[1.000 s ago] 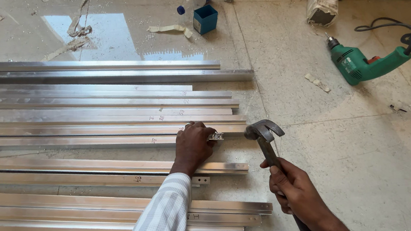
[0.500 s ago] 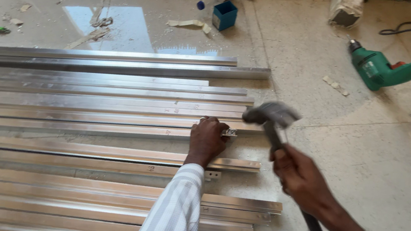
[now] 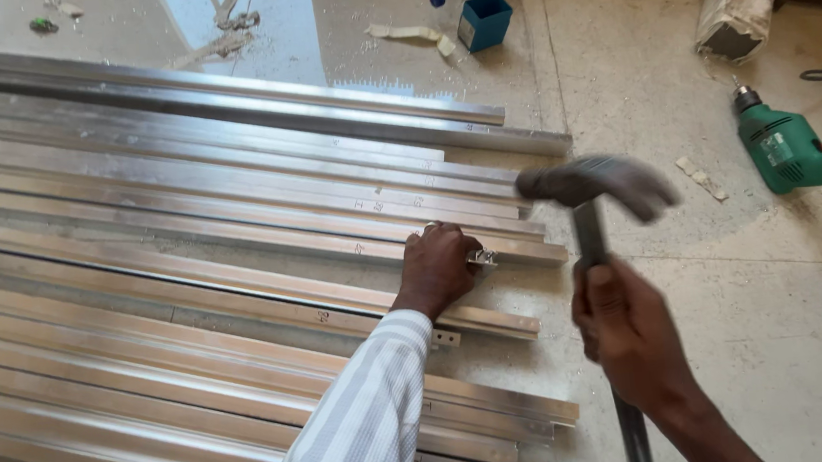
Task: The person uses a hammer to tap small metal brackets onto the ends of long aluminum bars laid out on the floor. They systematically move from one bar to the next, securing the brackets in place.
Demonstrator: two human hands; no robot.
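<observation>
The left hand (image 3: 440, 268), fingers curled together, is pinning a small silver metal fitting (image 3: 483, 257) against a long aluminium channel (image 3: 235, 278) to steady it. At its three o'clock, the right hand (image 3: 627, 336) is gripping a steel claw hammer (image 3: 595, 185), fingers clamped round the handle, its blurred head raised above the fitting.

Building site: aluminium profiles (image 3: 228, 208) on floor (image 3: 742, 330), power drill (image 3: 795, 149).

Left hand (image 3: 438, 269) bare, arm behind it in long sleeve (image 3: 355, 427): pale grey-white cloth, fine vertical stripes, buttoned cuff at wrist. Right hand (image 3: 627, 336) bare, forearm uncovered, no sleeve in view
</observation>
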